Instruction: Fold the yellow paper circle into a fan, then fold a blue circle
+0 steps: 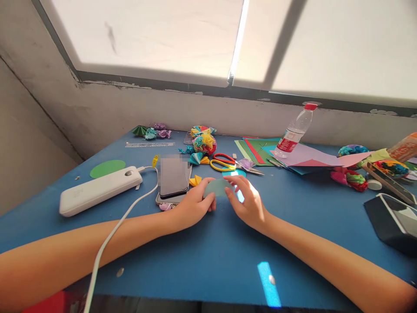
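A small piece of pale teal paper [217, 188] is held up just above the blue table between both hands. My left hand [197, 201] pinches its left end, with the thumb in front and the fingers curled behind. At the right end, the thumb and fingertips of my right hand [247, 202] close on the paper's edge. Behind the hands lie scissors [224, 164] with red and yellow handles and a blue paper disc [235, 173], partly covered by my right hand. Yellow folded paper [195, 181] lies beside my left hand.
A phone [174, 176] lies left of my hands, near a white power bank [100, 191] whose cable [125, 217] crosses my left forearm. A water bottle [295, 132] leans over paper sheets [312, 154]. Paper flowers [204, 143] sit behind; a dark box [392, 221] stands right.
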The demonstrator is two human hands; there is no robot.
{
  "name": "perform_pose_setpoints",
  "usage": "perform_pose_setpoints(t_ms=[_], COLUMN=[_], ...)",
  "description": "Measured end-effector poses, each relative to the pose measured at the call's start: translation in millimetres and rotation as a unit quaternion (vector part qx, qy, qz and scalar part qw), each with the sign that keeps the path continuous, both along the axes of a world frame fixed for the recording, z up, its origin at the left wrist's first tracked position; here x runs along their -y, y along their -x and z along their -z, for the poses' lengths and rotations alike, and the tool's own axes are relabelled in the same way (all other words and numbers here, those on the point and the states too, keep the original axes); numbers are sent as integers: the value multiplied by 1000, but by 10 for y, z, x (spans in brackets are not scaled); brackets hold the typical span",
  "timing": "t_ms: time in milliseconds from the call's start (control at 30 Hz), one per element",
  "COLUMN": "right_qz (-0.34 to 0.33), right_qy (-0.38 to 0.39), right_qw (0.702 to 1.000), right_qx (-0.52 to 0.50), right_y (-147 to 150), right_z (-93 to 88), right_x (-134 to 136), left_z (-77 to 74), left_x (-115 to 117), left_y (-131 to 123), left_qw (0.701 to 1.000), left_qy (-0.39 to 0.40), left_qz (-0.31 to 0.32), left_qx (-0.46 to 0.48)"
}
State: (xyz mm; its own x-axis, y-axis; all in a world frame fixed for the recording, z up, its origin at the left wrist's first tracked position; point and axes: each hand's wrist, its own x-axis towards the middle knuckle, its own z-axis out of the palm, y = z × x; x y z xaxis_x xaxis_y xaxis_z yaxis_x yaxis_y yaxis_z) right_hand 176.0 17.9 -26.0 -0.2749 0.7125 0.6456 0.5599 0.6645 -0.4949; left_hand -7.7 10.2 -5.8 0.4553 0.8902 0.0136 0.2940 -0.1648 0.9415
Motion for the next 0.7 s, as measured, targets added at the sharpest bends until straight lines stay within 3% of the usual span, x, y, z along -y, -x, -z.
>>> perform_pose_setpoints(t_ms=[167,333,700], right_qz=[29,48,75], right_qy=[-64,-74,-158], right_qw=[996,990,975], right_qx=[49,111,134], right_y=[13,6,29], right_z=[-18,-15,-34], right_x=[17,23,63], left_z=[55,62,30], left_x=[-21,-13,-3], left_y=[2,-3,-6], left_qw=[1000,1000,1000], left_qy=[-6,-21,-18], left_qz=[3,-1,-1], left_qx=[7,2,6])
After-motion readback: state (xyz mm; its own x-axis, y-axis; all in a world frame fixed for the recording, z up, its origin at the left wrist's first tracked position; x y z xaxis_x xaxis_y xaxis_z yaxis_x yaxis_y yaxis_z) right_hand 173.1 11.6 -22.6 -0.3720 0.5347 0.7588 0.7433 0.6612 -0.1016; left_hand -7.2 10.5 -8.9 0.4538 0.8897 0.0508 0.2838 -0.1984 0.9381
